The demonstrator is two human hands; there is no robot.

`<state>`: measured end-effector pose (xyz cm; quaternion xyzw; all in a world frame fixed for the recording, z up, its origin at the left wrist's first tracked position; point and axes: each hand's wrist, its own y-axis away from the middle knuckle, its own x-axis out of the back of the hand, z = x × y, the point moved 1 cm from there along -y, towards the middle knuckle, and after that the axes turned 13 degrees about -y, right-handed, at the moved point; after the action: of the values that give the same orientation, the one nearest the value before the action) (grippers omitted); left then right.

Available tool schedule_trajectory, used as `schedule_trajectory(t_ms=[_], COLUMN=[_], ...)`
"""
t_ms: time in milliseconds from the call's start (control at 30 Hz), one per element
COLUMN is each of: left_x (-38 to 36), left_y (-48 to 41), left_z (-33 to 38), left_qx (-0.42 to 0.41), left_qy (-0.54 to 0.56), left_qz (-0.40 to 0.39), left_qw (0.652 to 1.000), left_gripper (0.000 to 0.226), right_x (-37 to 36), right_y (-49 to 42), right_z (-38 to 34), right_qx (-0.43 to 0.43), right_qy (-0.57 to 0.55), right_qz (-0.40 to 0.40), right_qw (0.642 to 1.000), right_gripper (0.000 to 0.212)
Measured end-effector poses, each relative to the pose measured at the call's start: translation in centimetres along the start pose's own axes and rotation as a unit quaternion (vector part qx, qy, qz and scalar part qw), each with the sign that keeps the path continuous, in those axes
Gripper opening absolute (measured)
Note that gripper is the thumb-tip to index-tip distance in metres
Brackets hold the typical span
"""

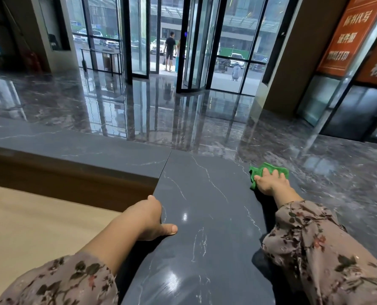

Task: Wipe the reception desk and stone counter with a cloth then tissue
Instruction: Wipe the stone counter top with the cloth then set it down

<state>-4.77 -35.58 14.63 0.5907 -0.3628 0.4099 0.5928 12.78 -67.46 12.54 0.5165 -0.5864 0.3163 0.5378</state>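
A dark grey stone counter (205, 194) with white veins runs from the bottom of the view toward the lobby. My right hand (271, 182) lies flat on a green cloth (269, 168) at the counter's far right corner, fingers spread over it. My left hand (152, 219) grips the counter's left edge, thumb on top and fingers wrapped under the rim. To the left, below the stone, is the light wooden desk surface (36, 227). No tissue is in view.
A second stone slab (73, 146) extends left from the counter at the same height, with a brown wooden wall below it. Beyond lies the glossy marble lobby floor (161, 106), a revolving glass door (172, 40), a person outside, and orange signs (348, 34) at right.
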Motion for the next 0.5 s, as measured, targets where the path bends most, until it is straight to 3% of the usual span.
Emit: schedule_trajectory(t_ms=[67,133,200,333,500], left_x=[-0.9,-1.4,-1.8,-2.3,-2.0], left_y=[0.1,0.1,-0.1,-0.8,-1.7], left_z=[-0.2,-0.4,-0.7,-1.1,-1.0], left_qx=[-0.013,-0.028,-0.037,-0.041,-0.025], left_qy=[0.035,0.070,0.099,0.120,0.121], left_qz=[-0.010,-0.022,-0.034,-0.057,-0.084], left_qw=[0.999,0.997,0.994,0.990,0.989], left_gripper=[0.107,0.108,0.109,0.111,0.114], right_x=[-0.2,-0.4,-1.0,-3.3,-6.1], right_y=[0.4,1.0,1.7,3.4,6.5], right_z=[-1.3,-3.4,-6.3,-14.0,-23.2], right_qx=[-0.040,-0.075,-0.057,0.102,0.273], right_qy=[-0.009,-0.019,-0.019,-0.006,0.003], right_qz=[0.004,0.000,-0.004,-0.022,-0.096], right_qw=[0.999,0.997,0.998,0.994,0.957], right_gripper=[0.062,0.064,0.065,0.063,0.060])
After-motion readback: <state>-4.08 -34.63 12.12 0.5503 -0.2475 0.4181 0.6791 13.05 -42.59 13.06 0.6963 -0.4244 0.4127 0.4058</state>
